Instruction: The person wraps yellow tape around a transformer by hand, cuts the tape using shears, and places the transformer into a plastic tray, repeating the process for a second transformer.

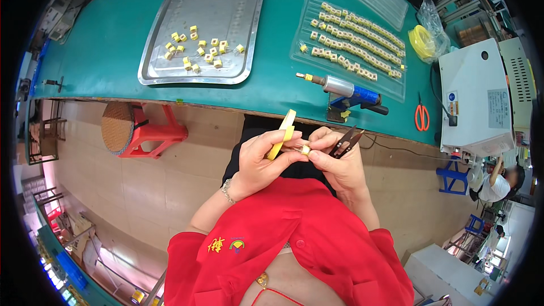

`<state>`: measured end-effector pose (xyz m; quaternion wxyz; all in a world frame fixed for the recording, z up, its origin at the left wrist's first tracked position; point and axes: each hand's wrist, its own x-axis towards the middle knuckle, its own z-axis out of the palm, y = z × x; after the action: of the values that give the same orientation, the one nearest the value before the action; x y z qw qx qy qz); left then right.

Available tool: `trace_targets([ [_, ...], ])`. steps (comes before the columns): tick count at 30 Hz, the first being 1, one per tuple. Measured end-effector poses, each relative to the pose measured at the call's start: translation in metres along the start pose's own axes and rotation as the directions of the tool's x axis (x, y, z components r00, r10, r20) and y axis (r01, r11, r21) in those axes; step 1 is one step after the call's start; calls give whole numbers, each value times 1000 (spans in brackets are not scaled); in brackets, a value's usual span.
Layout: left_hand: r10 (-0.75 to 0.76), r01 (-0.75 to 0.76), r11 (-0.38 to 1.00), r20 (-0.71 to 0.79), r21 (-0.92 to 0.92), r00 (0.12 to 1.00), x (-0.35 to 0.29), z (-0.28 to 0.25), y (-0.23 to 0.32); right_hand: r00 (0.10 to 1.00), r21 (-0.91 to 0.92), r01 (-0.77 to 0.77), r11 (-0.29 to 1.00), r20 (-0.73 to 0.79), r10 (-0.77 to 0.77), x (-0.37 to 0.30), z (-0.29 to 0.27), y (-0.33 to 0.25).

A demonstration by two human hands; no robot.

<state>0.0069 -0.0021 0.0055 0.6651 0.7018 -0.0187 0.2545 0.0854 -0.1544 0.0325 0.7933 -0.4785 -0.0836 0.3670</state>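
Above my lap, my left hand [255, 158] and my right hand [344, 171] meet around a small yellow coil component [305, 149] with thin metal pins. The fingertips of both hands pinch it. A ring-shaped roll of yellow tape [289, 119] is also held in my left hand, between thumb and fingers. Dark tweezers [344, 143] are tucked in my right hand, their tips pointing up and away. Just beyond the table edge stands a blue and silver winding tool [354, 93], with a yellow piece on its left-hand spindle.
A metal tray [187, 73] with several loose yellow components lies far left. A clear plastic tray [300, 34] carries rows of them. Orange-handled scissors [421, 118] lie near a white machine box [476, 96]. A red stool [153, 130] stands left; another person [496, 184] sits far right.
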Motion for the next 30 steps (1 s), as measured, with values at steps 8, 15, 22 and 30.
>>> trace_targets([
  [8, 89, -84, 989, -38, 122, 995, 0, 0, -3, 995, -116, 99, 988, 4, -99, -1, 2, 3],
  [15, 253, -253, 923, 39, 291, 967, 11, -1, 7, 990, -184, 134, 974, -12, -139, -1, 1, 6],
  [22, 315, -321, 894, 69, 313, 946, 11, -3, 3, 994, -213, 100, 972, -14, -105, 1, 4, 2],
  [30, -86, 85, 995, -18, -57, 996, 4, 3, -8, 991, -318, 123, 940, -16, -135, 6, -2, 5],
])
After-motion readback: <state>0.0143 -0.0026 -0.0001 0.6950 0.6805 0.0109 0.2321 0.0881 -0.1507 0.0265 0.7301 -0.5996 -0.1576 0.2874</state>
